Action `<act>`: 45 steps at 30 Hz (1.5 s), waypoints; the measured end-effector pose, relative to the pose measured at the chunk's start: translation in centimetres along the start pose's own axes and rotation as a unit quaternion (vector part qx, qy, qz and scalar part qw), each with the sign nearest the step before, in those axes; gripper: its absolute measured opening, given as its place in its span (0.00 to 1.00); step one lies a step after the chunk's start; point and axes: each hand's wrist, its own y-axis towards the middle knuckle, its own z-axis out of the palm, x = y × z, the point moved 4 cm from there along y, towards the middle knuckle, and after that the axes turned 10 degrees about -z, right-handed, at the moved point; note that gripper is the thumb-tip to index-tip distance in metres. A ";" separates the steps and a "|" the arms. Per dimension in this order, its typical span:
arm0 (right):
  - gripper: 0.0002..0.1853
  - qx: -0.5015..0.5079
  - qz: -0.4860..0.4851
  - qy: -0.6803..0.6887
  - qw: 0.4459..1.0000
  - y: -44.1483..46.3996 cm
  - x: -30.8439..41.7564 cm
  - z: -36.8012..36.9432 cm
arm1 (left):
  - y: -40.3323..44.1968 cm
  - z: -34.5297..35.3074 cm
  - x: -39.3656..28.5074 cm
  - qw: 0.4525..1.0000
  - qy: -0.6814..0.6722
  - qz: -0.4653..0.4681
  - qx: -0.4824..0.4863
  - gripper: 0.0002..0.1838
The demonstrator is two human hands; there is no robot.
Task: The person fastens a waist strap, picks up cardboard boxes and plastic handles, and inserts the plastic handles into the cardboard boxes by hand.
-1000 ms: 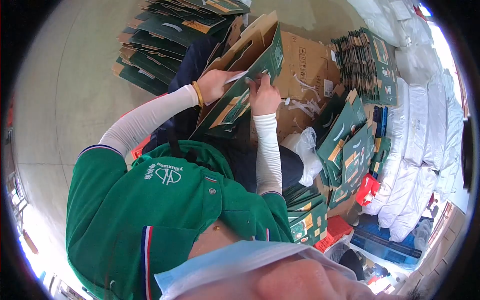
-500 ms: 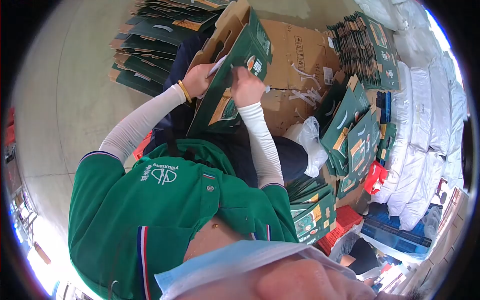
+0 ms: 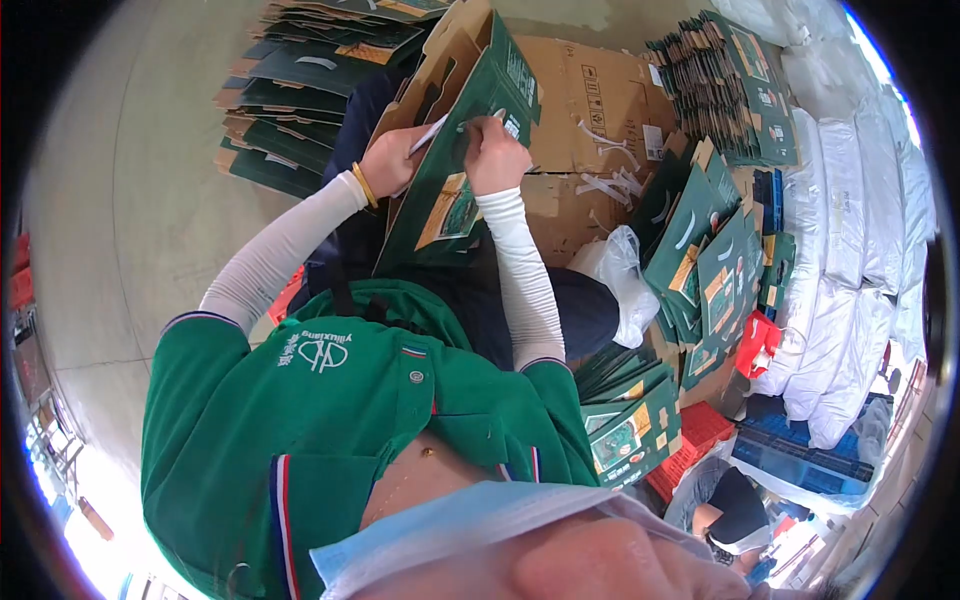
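A green printed carton with brown cardboard inside stands tilted on my lap, its top open. My left hand, wearing a yellow bracelet, is closed on a white strip at the inner side of the green panel. Against that panel's outer face, my right hand is closed, its fingertips pressed together near the printing. What it pinches is too small to tell; a small white tip shows beside the palm.
Beyond my right hand, white handle strips lie on a brown cardboard box. Flat green cartons are stacked at the upper left and right. A plastic bag, red crate, white sacks and another person are at right.
The carton and both hands have shifted left in view. My right hand's fingers, more spread on the panel before, are now closed together. More of the other person shows at the lower right.
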 end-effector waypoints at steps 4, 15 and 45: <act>0.01 0.009 -0.044 0.036 0.998 -0.6 0.2 0.4 | 0.2 0.1 0.3 0.999 0.016 -0.049 -0.014 0.18; 0.05 0.120 0.003 -0.033 0.992 -2.4 0.9 1.5 | -1.2 0.4 2.1 0.996 -0.034 -0.058 -0.062 0.12; 0.07 0.326 0.218 0.525 0.756 -10.7 -0.6 3.2 | -6.6 -1.6 -0.8 0.935 -0.073 -0.322 0.126 0.12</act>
